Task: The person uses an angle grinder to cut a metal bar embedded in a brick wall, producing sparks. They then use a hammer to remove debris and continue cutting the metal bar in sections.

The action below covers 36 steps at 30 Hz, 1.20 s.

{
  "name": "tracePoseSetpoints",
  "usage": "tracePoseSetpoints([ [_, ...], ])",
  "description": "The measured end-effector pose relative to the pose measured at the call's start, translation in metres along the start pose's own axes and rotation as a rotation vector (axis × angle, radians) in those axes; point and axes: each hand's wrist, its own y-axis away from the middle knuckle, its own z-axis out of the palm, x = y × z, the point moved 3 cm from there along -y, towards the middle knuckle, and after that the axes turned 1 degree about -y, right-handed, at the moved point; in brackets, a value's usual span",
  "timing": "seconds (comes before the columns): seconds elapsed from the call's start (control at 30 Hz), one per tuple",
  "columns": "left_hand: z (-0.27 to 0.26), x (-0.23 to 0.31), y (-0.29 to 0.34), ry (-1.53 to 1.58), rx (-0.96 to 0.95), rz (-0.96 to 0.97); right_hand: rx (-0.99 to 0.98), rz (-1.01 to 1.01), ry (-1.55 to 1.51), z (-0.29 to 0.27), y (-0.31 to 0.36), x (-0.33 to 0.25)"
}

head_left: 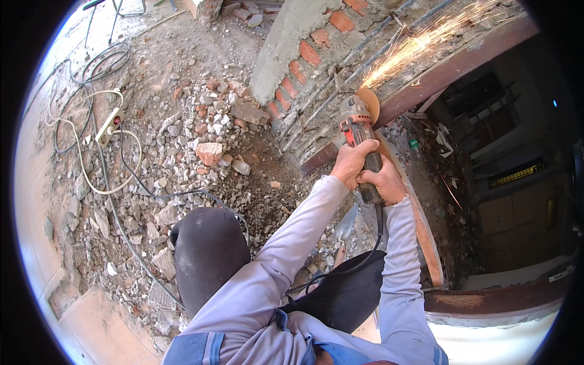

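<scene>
Both my hands are wrapped around the body of an angle grinder [359, 128], its head pointing away from me. My left hand [353, 163] closes on it from the left, and my right hand [387, 181] grips a little lower, from the right. The orange-brown disc [368, 104] meets the edge between the rough mortar and a brown frame beam [453, 67]. A long spray of sparks [413, 52] flies from there toward the upper right. Steel bars [365, 52] run along the broken wall just left of the disc. The exact cutting point is hidden.
Rubble [210, 153] covers the ground to the left. A power strip [110, 126] with looping cables lies on it. The grinder's cord [359, 266] passes over my leg. A wooden board [420, 228] stands right of my arm, beside a dark opening [511, 201]. Exposed bricks [309, 53] line the wall.
</scene>
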Motion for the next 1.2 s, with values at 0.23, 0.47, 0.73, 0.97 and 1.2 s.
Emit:
tracePoseSetpoints([
  [0.23, -0.001, 0.001, 0.002, -0.012, 0.003, 0.0, 0.022, 0.0, 0.049, -0.001, -0.001, 0.001],
  [0.47, -0.002, -0.001, -0.001, -0.018, 0.004, -0.001, -0.015, -0.011, 0.01, 0.002, 0.002, -0.006],
  [0.73, 0.0, 0.001, 0.0, -0.023, 0.011, -0.003, 0.009, -0.016, -0.004, 0.003, 0.004, -0.008],
  [0.97, 0.002, 0.003, 0.001, -0.031, -0.006, 0.013, 0.04, -0.044, 0.009, -0.001, -0.002, 0.005],
  [1.2, 0.003, 0.004, 0.001, -0.027, -0.015, 0.01, 0.033, -0.05, -0.008, -0.003, -0.003, 0.005],
])
